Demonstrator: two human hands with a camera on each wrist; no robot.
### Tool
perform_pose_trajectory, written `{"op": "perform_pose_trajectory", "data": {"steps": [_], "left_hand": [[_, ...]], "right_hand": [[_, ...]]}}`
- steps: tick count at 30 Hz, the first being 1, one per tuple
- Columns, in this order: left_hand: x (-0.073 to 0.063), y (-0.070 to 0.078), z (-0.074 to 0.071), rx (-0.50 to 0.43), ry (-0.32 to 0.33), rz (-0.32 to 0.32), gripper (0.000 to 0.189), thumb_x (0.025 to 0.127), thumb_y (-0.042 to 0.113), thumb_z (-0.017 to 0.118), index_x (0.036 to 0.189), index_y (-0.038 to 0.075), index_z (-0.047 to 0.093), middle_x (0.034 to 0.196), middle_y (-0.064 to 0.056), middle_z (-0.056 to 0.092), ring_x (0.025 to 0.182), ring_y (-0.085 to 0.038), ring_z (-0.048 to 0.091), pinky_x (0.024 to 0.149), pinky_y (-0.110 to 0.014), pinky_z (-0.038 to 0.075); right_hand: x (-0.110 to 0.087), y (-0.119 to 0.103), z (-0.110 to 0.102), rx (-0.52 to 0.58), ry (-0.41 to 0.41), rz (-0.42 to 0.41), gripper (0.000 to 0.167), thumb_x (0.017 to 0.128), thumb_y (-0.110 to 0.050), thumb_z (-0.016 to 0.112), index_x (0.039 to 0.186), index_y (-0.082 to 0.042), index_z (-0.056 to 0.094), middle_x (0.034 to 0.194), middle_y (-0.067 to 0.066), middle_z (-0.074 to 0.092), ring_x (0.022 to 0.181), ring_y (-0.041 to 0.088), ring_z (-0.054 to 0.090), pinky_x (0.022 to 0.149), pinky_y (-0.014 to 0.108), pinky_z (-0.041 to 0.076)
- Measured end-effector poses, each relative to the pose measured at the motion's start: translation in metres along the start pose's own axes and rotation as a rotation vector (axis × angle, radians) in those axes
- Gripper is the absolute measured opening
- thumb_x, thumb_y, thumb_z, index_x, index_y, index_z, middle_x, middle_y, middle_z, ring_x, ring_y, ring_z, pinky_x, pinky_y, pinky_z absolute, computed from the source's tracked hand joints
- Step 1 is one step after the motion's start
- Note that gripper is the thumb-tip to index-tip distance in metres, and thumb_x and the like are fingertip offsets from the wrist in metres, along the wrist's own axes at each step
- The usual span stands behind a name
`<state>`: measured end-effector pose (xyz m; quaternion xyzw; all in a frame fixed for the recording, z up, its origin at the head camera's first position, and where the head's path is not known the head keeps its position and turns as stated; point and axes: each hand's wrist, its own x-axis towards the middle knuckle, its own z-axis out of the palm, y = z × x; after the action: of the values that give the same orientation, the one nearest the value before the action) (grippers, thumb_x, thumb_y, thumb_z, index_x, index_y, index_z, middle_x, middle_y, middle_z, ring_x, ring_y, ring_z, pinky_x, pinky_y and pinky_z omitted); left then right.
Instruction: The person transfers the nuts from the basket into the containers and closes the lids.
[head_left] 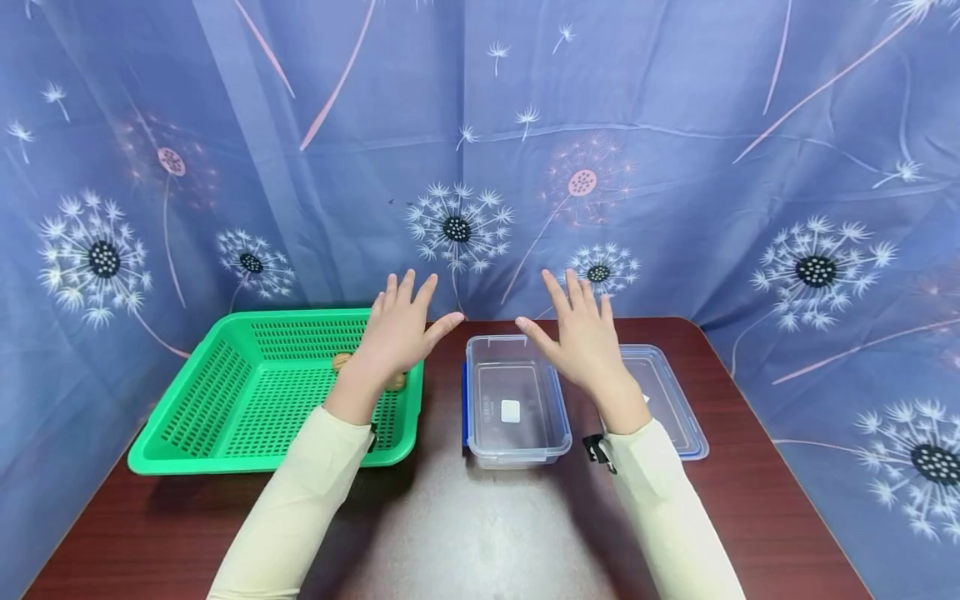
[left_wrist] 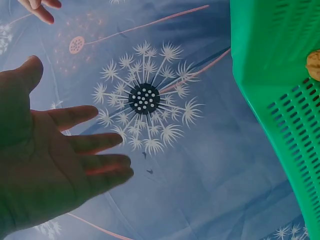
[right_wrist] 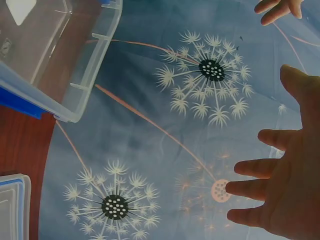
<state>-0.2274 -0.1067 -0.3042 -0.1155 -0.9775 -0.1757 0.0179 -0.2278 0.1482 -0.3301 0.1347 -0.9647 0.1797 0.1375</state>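
Observation:
My left hand [head_left: 397, 333] is held up with fingers spread over the right part of a green plastic basket [head_left: 273, 467], holding nothing. Inside that basket, walnuts [head_left: 341, 361] show partly behind the hand and wrist. My right hand [head_left: 583, 342] is raised too, fingers straight, beside and above the right rim of a clear plastic container [head_left: 517, 454]. A small white square [head_left: 510, 411] shows on the container's bottom. In the left wrist view the palm [left_wrist: 45, 155] faces the basket side, and one walnut [left_wrist: 314, 65] shows at the edge.
A clear lid with a blue seal [head_left: 678, 400] lies flat on the dark red wooden table [head_left: 750, 500], right of the container, partly hidden by the right arm. Blue flaps [head_left: 465, 400] stand along the container's left side. A blue dandelion-print curtain [head_left: 465, 100] surrounds the table's back and sides.

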Motion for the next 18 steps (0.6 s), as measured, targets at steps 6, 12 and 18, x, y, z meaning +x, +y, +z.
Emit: {"op": "perform_pose_trajectory", "data": {"steps": [6,12,18], "left_hand": [[0.003,-0.013,-0.009,-0.079,-0.064,0.034,0.073,0.100,0.050,0.042,0.155,0.010,0.016,0.158,-0.020,0.016,0.145,-0.039,0.006,0.116,-0.055,0.011],[0.009,-0.034,-0.017,-0.164,-0.126,0.041,0.066,0.101,0.041,0.046,0.154,0.009,0.021,0.156,-0.017,0.025,0.144,-0.036,0.018,0.113,-0.055,0.022],[0.015,-0.061,-0.020,-0.182,-0.188,0.062,0.061,0.101,0.034,0.048,0.152,0.007,0.027,0.150,-0.020,0.035,0.137,-0.037,0.034,0.107,-0.056,0.033]], "right_hand": [[-0.003,0.005,0.004,0.064,0.026,-0.015,0.077,0.095,-0.055,0.050,0.155,-0.017,0.021,0.156,0.021,0.020,0.143,0.041,0.016,0.114,0.061,0.008],[-0.007,0.013,0.012,0.157,0.004,0.006,0.070,0.098,-0.047,0.048,0.154,-0.012,0.023,0.156,0.022,0.021,0.143,0.039,0.018,0.114,0.059,0.011],[-0.013,0.026,0.023,0.276,-0.005,0.023,0.065,0.101,-0.041,0.045,0.153,-0.010,0.023,0.157,0.019,0.021,0.144,0.035,0.019,0.114,0.056,0.017]]}}
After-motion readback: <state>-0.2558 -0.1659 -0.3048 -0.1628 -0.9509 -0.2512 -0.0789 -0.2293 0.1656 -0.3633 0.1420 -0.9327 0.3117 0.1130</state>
